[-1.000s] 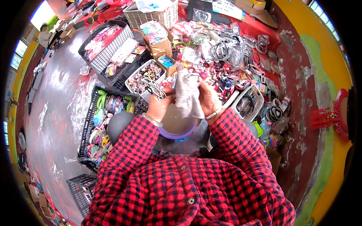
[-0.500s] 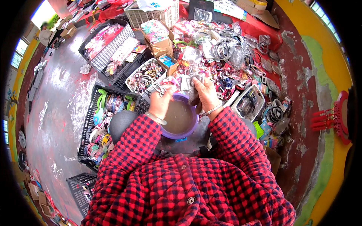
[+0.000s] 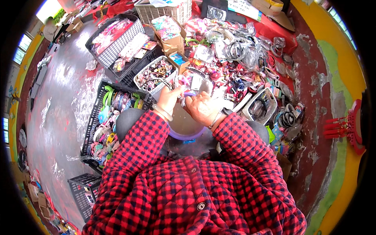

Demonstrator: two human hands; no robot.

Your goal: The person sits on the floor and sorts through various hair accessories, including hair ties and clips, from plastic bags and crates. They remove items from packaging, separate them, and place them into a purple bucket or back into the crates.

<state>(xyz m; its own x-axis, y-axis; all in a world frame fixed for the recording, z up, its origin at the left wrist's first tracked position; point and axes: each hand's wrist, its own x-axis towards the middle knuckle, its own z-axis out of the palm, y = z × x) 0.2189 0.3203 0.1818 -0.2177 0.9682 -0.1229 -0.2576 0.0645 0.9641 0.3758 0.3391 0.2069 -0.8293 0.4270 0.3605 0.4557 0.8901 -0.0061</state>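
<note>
My left hand point(image 3: 168, 101) is closed around several thin, dark and pale hoops point(image 3: 161, 80), which look like headbands and poke out above the fingers. Close beside it, my right hand point(image 3: 201, 108) is closed on a grey cloth point(image 3: 206, 87) that bunches up past the knuckles. Both hands meet over a purple basin point(image 3: 177, 136) of cloudy brownish water point(image 3: 183, 122), between my knees. Fingers partly hide where cloth and hoops meet, so I cannot tell whether they touch.
On the left stands a black crate point(image 3: 83, 150) of colourful headbands. A white basket point(image 3: 138, 84) of hair ties sits ahead, beside a small box of blue packets point(image 3: 178, 59). Bagged hair accessories point(image 3: 239, 53) heap up beyond; another white basket point(image 3: 273, 111) is at right.
My right hand has come left and down, toward my left hand, with the grey cloth. The hoops in my left hand have shifted slightly, and the view has moved a little.
</note>
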